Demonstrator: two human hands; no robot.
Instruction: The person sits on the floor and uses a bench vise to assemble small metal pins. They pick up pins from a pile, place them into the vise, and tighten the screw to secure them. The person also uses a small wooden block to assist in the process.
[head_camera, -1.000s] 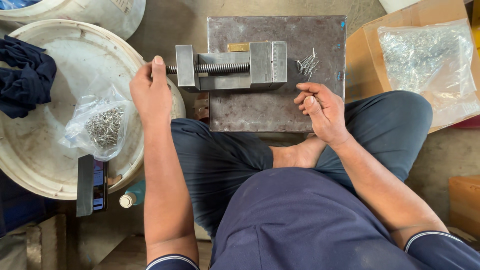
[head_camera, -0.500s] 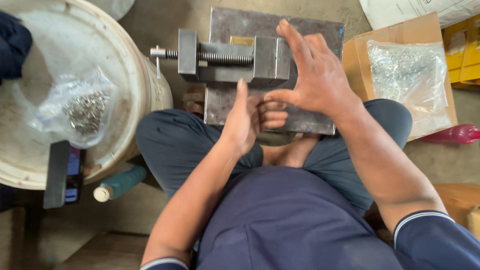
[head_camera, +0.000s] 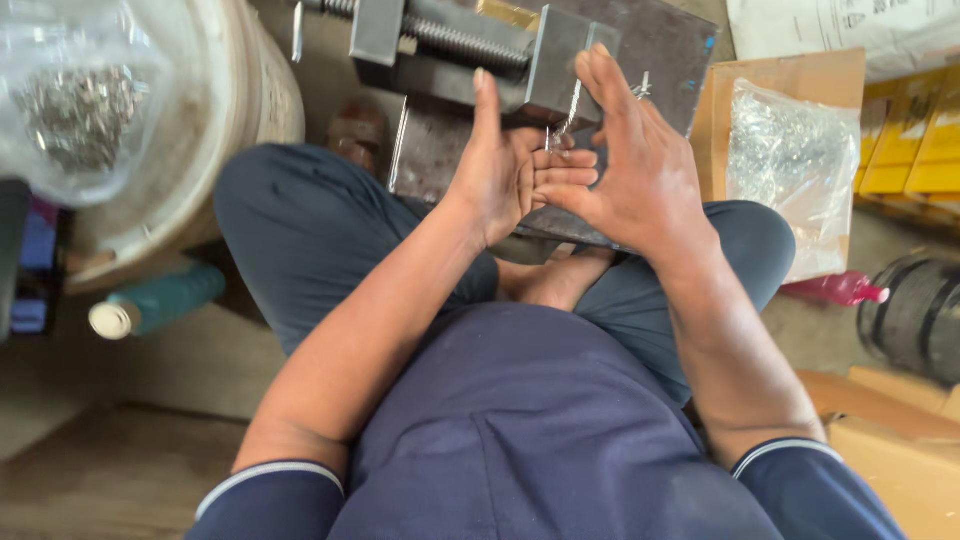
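Observation:
My left hand (head_camera: 505, 170) and my right hand (head_camera: 645, 175) are pressed together in front of my chest, over my crossed legs. A small bunch of thin metal pins (head_camera: 568, 118) stands upright between them. The left fingers curl around the bunch. The right fingers are straight and lie against it, with the thumb touching the left fingertips. Just beyond the hands a grey steel vise (head_camera: 450, 45) sits on a dark steel plate (head_camera: 665, 50).
A white drum (head_camera: 235, 120) at the left carries a clear bag of small metal parts (head_camera: 70, 110); a teal bottle (head_camera: 160, 300) lies below it. At the right are a cardboard box (head_camera: 725, 95), another clear bag of pins (head_camera: 790, 160), yellow boxes (head_camera: 910, 130) and a black round object (head_camera: 920, 320).
The left hand left the vise handle and the right hand left the plate; both met in front of me around the pins. The view tilted and moved closer.

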